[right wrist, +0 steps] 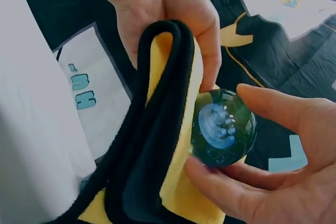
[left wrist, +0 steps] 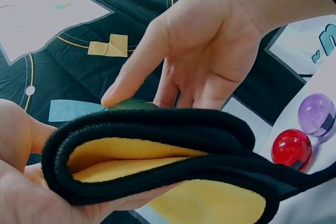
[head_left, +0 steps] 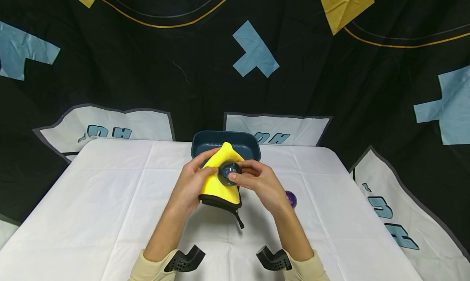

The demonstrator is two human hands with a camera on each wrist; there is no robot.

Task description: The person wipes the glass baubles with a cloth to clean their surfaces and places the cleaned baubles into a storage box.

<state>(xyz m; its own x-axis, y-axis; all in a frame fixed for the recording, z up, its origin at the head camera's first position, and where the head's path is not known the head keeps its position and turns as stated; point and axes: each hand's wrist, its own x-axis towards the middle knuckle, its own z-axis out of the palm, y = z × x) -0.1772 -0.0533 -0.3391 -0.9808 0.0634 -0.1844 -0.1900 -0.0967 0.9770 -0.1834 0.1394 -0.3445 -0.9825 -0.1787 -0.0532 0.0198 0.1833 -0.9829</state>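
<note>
Yellow cloth [head_left: 216, 188] is gripped in my left hand [head_left: 189, 186], likely to cushion the glass ball [head_left: 225, 173] between my hands; my right hand [head_left: 260, 180] pinches that ball by its edges, probably leaving its face uncovered.

Counted three balls: one dark ball [head_left: 229, 173], one purple ball [head_left: 291, 199] near 4 o'clock of it, one red ball [left wrist: 290, 148], seen in left wrist view only, toward 4 o'clock. Tallied one yellow cloth [head_left: 217, 188]; one navy tray [head_left: 242, 139], 12 o'clock; one white table [head_left: 323, 240]. Noted two hands, left hand [head_left: 191, 183] toward 9, right hand [head_left: 262, 182] toward 3; two black wrist devices [head_left: 185, 259], 7 and 5.
</note>
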